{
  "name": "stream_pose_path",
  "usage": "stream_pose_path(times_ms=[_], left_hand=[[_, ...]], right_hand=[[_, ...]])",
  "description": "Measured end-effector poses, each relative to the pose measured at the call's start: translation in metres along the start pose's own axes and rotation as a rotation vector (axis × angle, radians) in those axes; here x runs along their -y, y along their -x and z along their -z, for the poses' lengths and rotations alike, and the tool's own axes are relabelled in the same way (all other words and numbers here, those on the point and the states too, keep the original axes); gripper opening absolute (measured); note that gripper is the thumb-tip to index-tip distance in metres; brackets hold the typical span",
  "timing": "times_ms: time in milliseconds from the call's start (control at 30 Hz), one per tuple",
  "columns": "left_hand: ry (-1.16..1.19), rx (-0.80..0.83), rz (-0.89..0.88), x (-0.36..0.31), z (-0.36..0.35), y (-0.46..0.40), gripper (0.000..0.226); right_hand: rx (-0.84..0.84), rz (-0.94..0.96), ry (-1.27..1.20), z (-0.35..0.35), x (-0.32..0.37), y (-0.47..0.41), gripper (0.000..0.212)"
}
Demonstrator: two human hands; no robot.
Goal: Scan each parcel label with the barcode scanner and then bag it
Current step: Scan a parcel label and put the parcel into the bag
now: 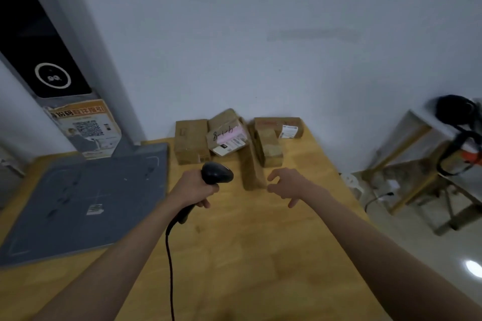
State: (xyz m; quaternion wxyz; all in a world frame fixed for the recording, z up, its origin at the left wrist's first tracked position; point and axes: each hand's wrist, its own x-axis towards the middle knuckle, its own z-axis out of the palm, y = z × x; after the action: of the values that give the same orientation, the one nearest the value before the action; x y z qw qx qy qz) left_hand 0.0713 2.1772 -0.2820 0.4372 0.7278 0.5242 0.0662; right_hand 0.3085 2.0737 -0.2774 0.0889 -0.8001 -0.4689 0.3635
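The left hand [194, 186] has a closed grip round the handle of the barcode scanner [217, 172], its head pointing toward the cluster of parcels at the far edge of the wooden surface [234, 255]; the cable [170, 263] trails back toward the person; the right hand [285, 185] hovers with fingers spread and curved, holding nothing, just beside the long narrow box [249, 164] that lies nearest; behind it sit a plain brown box [190, 141], a tilted parcel with a pink and white label [228, 135] leaning on its neighbours, and a box with a small white label [277, 130] at the right; a grey mat [78, 203] lies to the left; no bag shows anywhere in view, so bagging may mean a reach out of sight; the likely trouble: the long box shows no label on its visible faces, so it may need turning before a scan will read; pulling it out could knock the tilted parcel off its perch; the cable could drag across the surface and snag a box; the picture is blurred, so the labels cannot be read
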Motion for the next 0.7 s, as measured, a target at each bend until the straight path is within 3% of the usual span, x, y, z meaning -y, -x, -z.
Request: stream_pose_path(times_ms=[100,333,600,700], left_hand=[[0.041,-0.042,0.038,-0.013,-0.005,-0.019,0.019],[0.161,-0.140,0.112,-0.038,-0.005,-0.060,0.021],[0.226,-0.149,0.099,-0.056,0.032,-0.129,0.024],[0.206,-0.154,0.114,-0.051,0.040,-0.161,0.012]], right_hand=[[0.012,0.032,-0.001,0.023,-0.002,-0.027,0.049],[0.035,0.106,-0.035,0.067,0.012,-0.082,0.025],[0.012,0.090,-0.154,0.097,0.049,-0.161,0.029],[0.013,0.080,-0.136,0.096,0.057,-0.192,0.035]])
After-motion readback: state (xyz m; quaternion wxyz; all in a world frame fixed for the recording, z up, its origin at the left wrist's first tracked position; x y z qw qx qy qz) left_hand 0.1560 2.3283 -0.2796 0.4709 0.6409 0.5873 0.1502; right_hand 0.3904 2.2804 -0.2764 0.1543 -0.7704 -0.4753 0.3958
